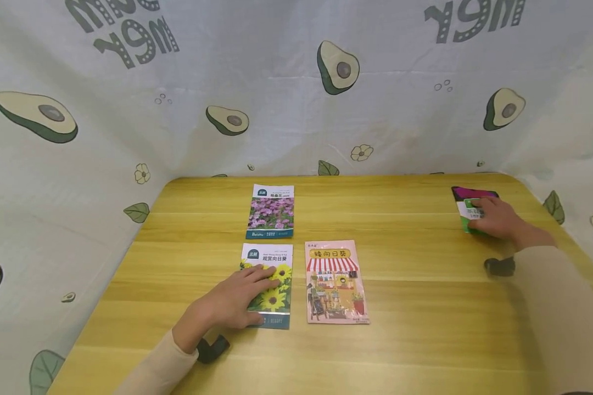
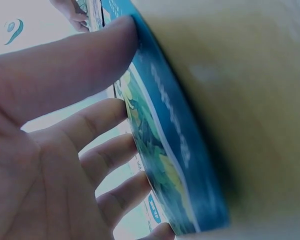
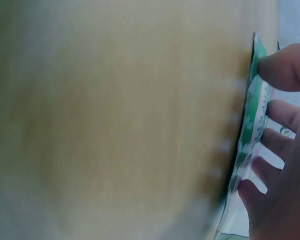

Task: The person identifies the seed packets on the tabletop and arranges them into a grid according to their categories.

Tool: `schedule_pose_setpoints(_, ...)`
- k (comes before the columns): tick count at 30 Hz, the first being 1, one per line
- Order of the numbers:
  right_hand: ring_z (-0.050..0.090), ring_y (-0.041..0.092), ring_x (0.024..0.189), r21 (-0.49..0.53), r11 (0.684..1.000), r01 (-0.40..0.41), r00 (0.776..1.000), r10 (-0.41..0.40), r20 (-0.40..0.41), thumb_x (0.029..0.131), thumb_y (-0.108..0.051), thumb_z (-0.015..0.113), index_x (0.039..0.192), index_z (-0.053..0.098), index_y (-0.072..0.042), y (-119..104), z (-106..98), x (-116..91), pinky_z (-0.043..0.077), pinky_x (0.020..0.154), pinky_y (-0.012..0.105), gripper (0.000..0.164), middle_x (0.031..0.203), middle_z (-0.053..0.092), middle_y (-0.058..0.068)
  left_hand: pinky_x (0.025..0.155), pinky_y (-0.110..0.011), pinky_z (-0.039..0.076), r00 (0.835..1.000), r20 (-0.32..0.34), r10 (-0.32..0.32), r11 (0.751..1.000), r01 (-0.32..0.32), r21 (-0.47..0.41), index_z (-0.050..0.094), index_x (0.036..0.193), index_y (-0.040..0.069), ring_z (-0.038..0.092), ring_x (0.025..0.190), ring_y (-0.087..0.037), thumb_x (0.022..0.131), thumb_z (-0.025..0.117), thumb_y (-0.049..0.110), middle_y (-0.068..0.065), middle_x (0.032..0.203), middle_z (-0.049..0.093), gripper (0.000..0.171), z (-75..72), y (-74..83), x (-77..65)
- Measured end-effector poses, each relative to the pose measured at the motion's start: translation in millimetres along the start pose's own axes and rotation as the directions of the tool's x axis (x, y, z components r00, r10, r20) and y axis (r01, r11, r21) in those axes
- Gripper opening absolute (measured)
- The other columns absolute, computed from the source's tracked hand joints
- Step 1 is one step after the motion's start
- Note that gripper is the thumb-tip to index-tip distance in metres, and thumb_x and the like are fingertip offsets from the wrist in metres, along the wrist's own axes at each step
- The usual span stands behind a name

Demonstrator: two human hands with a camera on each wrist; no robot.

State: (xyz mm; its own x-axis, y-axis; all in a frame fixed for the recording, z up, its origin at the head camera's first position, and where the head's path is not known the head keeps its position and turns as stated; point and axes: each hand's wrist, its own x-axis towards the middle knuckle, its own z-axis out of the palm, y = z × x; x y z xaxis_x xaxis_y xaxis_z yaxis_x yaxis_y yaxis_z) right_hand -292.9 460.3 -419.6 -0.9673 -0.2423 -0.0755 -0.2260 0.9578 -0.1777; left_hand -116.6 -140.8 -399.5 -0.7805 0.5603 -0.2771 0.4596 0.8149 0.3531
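Note:
My left hand (image 1: 239, 296) rests spread on a sunflower seed packet (image 1: 277, 321), which lies flat with yellow blooms and a teal bottom band. Its thumb and fingertips touch the packet's face in the left wrist view. At the far right, my right hand (image 1: 499, 218) lies over a green-and-white packet (image 1: 465, 209). Thumb and fingers press on that packet's front in the right wrist view, and the hand covers much of it. Beneath it, a black-and-magenta packet (image 1: 474, 192) shows only along its top.
A purple-flower seed packet (image 1: 270, 214) lies just behind the sunflower one. To the right of my left hand is a pink packet (image 1: 337, 282) with a striped-awning shop picture. The wooden table (image 1: 400, 340) meets an avocado-print cloth (image 1: 277, 82) at the back and sides.

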Motion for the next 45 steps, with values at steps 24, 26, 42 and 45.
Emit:
schedule_pose_setpoints(24,0.022,0.065,0.13,0.03,1.0,-0.007,0.995,0.004,0.097,0.09,-0.025,0.053,0.14,0.029,0.02,-3.0,-7.3,-7.8,0.027,0.103,0.079,0.072,0.142,0.019,0.049,0.122,-0.057,0.026,1.0,0.0,0.013,1.0,-0.013,-0.005,0.044,0.15,0.019,0.025,0.153,-0.034,0.086,0.075,0.028,-0.003,0.164,0.031,0.072,-0.8,-1.0,-0.4)
schedule_pose_setpoints(26,0.021,0.065,0.13,0.036,0.999,-0.005,0.995,0.001,0.102,0.091,-0.026,0.053,0.141,0.028,0.02,-3.7,-7.9,-8.0,0.026,0.103,0.079,0.072,0.143,0.018,0.05,0.122,-0.056,0.027,1.0,-0.003,0.016,1.0,-0.016,-0.003,0.044,0.15,0.019,0.026,0.152,-0.035,0.086,0.075,0.028,-0.003,0.164,0.031,0.072,-0.7,-1.3,-0.4)
schedule_pose_setpoints(42,0.022,0.064,0.132,0.002,1.0,0.016,0.994,-0.016,0.104,0.099,-0.04,0.049,0.145,0.027,0.016,-11.7,-10.9,-13.4,0.025,0.106,0.077,0.076,0.144,0.019,0.05,0.122,-0.055,0.027,1.0,-0.006,0.012,1.0,-0.012,-0.002,0.046,0.149,0.019,0.027,0.152,-0.035,0.085,0.076,0.029,-0.003,0.163,0.033,0.072,-1.3,-0.2,-0.4)
schedule_pose_setpoints(45,0.024,0.065,0.131,0.002,1.0,0.013,0.994,-0.013,0.109,0.098,-0.041,0.05,0.145,0.028,0.015,-13.3,-12.3,-14.4,0.025,0.106,0.077,0.076,0.144,0.019,0.049,0.122,-0.055,0.027,1.0,-0.005,0.013,1.0,-0.013,0.004,0.045,0.15,0.019,0.027,0.152,-0.035,0.085,0.076,0.03,-0.003,0.163,0.032,0.072,-1.1,-0.1,-0.2)
